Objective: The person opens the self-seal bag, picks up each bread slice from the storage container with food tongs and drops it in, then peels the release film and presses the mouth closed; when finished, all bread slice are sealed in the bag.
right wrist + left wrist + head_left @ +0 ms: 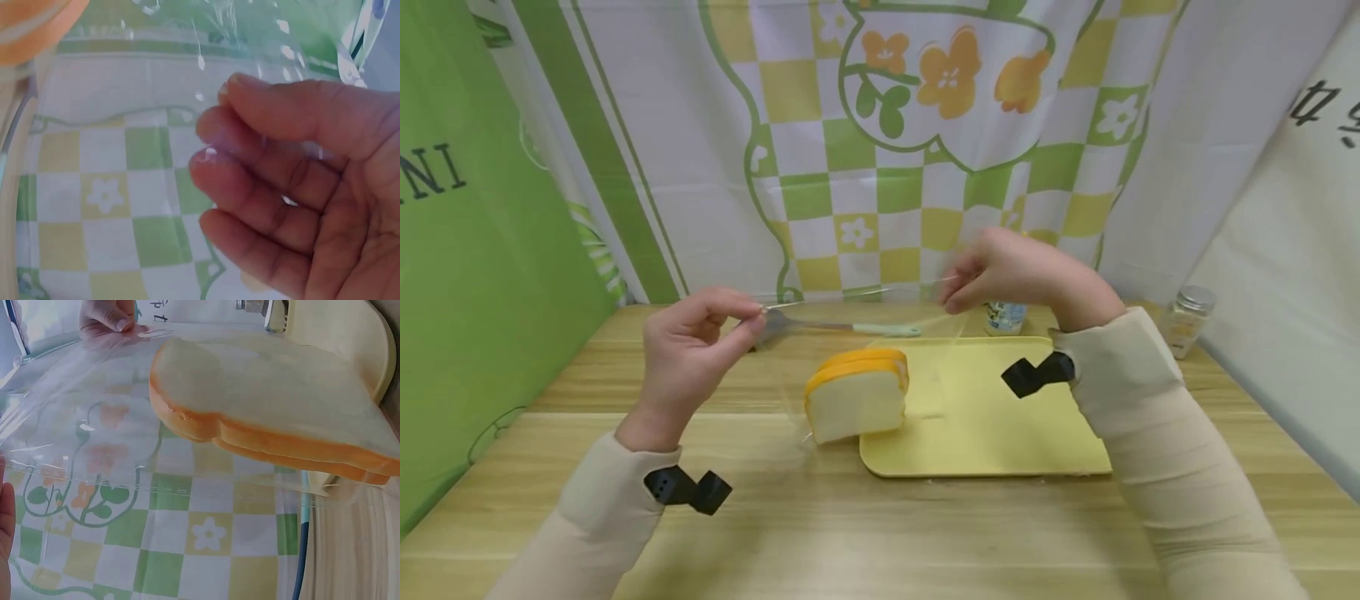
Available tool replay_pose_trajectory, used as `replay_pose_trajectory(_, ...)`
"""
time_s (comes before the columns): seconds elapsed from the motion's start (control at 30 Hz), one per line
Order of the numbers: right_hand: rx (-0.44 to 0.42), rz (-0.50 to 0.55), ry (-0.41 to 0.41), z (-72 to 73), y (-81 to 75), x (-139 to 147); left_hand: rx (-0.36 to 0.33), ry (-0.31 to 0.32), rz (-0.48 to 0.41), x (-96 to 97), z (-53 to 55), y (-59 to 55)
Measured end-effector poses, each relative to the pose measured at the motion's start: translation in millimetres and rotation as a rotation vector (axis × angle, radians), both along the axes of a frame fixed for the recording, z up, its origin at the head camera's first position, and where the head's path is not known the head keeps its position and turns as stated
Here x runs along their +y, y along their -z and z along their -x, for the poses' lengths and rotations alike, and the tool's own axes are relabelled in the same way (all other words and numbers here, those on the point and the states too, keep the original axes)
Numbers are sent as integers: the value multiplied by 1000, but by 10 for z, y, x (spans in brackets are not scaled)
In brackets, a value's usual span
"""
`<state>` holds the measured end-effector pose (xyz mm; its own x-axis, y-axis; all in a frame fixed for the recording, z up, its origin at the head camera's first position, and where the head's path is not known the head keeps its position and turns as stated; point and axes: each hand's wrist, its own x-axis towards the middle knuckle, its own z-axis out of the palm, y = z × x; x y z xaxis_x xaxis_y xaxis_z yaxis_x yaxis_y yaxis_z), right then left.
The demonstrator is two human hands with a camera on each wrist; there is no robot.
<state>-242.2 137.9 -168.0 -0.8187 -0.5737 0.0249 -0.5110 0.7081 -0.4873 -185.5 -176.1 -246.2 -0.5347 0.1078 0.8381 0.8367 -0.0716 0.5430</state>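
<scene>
A clear plastic bag (pixel 75 437) hangs between the two hands, with bread slices (pixel 857 404) inside it. The slices are white with an orange-brown crust, at least two stacked together. My left hand (pixel 688 354) pinches the bag's upper edge at the left between thumb and forefinger. On the right, my right hand (pixel 1018 271) pinches the same edge with its thumb and fingertips, and the right wrist view shows the film at this hand's (pixel 287 162) fingertips. The bread, low in the bag, overlaps the left end of a yellow tray (pixel 1000 408) in the head view.
Behind the bag lies a kitchen utensil with a grey head and pale green handle (pixel 887 330). A small patterned container (pixel 1006 318) stands behind the tray, partly hidden by the right hand. At the right stands a metal-lidded jar (pixel 1191 321). A patterned curtain (pixel 910 192) closes the back.
</scene>
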Motion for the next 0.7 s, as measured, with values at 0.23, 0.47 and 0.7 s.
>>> replay_pose_trajectory(0.23, 9, 59, -38, 24, 69, 165, 9, -12, 19, 6, -17, -4)
replay_pose_trajectory(0.47, -14, 215, -95, 63, 249, 261, 13, -22, 29, 3, -45, 7)
replay_pose_trajectory(0.7, -3, 452, -77, 83, 488, 330, 22, -53, 33, -3, -48, 17)
